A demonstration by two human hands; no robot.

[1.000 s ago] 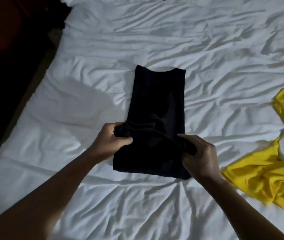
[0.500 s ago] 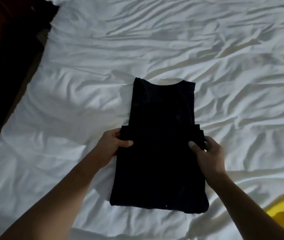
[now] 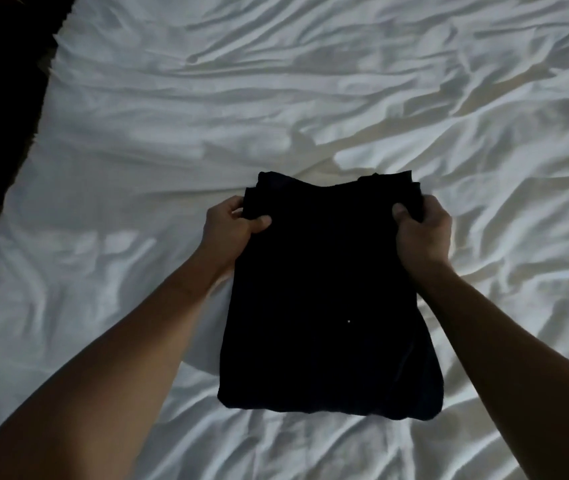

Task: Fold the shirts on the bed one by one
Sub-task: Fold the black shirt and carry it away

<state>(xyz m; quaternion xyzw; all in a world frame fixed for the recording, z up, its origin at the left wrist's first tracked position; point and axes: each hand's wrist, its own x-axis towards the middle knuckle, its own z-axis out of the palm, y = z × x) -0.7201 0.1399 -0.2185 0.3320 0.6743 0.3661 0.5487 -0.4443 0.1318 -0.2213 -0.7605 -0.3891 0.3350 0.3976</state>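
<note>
Rumpled white bed sheet (image 3: pixel 172 133), dim room. Mid-sheet: black shirt (image 3: pixel 328 289), folded narrow. Left hand (image 3: pixel 231 226), right hand (image 3: pixel 421 230) at shirt's far corners, fingers (image 3: pixel 232 206) pinching fabric. Align edges flush, lower evenly, then smooth.

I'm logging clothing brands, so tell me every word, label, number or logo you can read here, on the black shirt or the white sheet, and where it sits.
There are none to read.
Black folded cotton shirt: no print or tag shows, only a tiny white speck, too small to tell what it is.
White wrinkled bed sheet: plain, no text.
The left hand and right hand grip the shirt's far corners and may hide a label there.
</note>
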